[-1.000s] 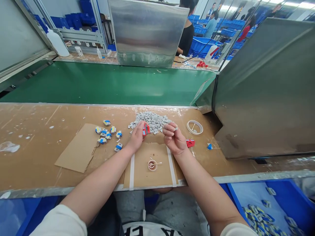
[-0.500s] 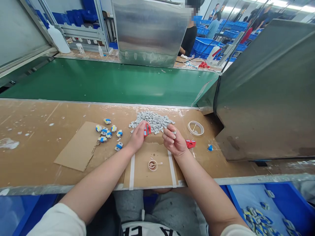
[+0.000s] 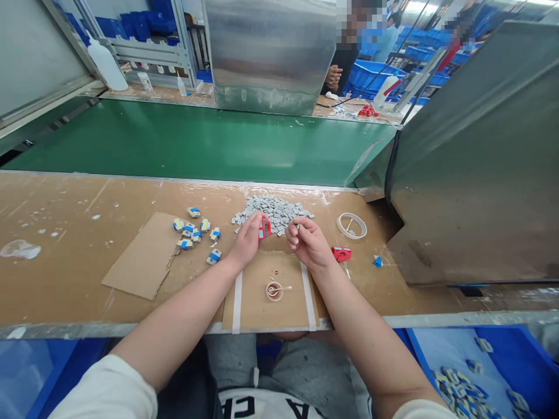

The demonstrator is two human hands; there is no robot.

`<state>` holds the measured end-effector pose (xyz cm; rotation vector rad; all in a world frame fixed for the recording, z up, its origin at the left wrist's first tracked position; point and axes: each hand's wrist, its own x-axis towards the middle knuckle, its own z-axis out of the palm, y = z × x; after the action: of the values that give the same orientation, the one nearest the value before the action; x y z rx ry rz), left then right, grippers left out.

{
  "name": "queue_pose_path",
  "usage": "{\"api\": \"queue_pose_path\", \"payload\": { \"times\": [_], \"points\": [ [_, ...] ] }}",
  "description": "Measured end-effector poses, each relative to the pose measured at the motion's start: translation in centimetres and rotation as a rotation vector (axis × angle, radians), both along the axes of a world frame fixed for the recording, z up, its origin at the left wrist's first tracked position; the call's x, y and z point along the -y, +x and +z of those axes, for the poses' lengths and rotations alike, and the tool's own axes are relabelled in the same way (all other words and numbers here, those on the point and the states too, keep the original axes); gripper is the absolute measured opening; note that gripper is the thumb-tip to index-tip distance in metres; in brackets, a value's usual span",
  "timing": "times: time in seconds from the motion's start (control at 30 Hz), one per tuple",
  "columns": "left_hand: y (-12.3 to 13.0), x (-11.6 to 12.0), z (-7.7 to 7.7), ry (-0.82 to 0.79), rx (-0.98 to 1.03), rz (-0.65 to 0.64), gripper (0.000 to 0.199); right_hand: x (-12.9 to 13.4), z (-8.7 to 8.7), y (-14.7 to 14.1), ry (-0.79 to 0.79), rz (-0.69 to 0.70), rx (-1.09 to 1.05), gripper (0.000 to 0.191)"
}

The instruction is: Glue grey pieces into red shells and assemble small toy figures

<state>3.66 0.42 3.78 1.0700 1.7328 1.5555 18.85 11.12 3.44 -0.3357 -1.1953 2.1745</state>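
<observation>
While the left hand [image 3: 246,243] stays beside the near edge of the heap of small, flat, grey tiles [image 3: 273,208], the right hand [image 3: 309,245] has turned a little and come slightly closer to it. From where I stand, the change is small: half a second ago a pale face showed at the right fingertips, and now I see only the dark, narrow edge of a small thin piece [image 3: 298,226]. The right thumb and forefinger are pinched on it, with almost no gap; whether it is one of the tiles, I cannot tell. The left fingers are curled around a boxy red piece with grey parts [image 3: 264,227], just in front of the heap, and their tips are hidden from me. As I judge it, the small piece is being oriented by the fingers, and both held pieces remain apart. Right of the heap and nearer to the person lies a second, glossy red piece [image 3: 342,254]. Straight in front of the heap, a small, round, translucent cup [image 3: 274,295] stands on a taped brown cardboard sheet [image 3: 253,314].
</observation>
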Motion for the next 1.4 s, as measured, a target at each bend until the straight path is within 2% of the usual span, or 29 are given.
{"api": "queue_pose_path", "payload": {
  "times": [0.3,0.53,0.67,0.97,1.17,1.23,1.4],
  "points": [
    [0.1,0.2,0.1,0.058,-0.014,-0.017,0.043,-0.1,-0.4,-0.1,0.051,-0.052,0.104,0.055],
    [-0.2,0.5,0.1,0.057,-0.154,-0.043,0.048,0.7,-0.4,-0.8,0.257,-0.23,0.13,0.035],
    [-0.2,0.6,0.4,0.015,-0.234,-0.057,0.041,1.0,-0.6,-0.8,0.333,-0.235,0.23,0.027],
    [-0.4,0.6,0.4,-0.089,-0.379,-0.072,0.036,2.0,0.3,-0.9,0.416,-0.233,0.346,0.036],
    [-0.5,0.5,0.3,-0.083,-0.421,-0.065,0.036,2.4,-0.2,-0.9,0.504,-0.301,0.347,0.028],
    [-0.5,0.5,0.4,-0.089,-0.422,-0.062,0.036,2.4,-0.2,-0.8,0.587,-0.326,0.329,0.021],
    [-0.4,0.5,0.3,-0.1,-0.409,-0.047,0.037,2.5,0.3,-0.7,0.964,-0.429,0.293,0.01]
  ]
}}
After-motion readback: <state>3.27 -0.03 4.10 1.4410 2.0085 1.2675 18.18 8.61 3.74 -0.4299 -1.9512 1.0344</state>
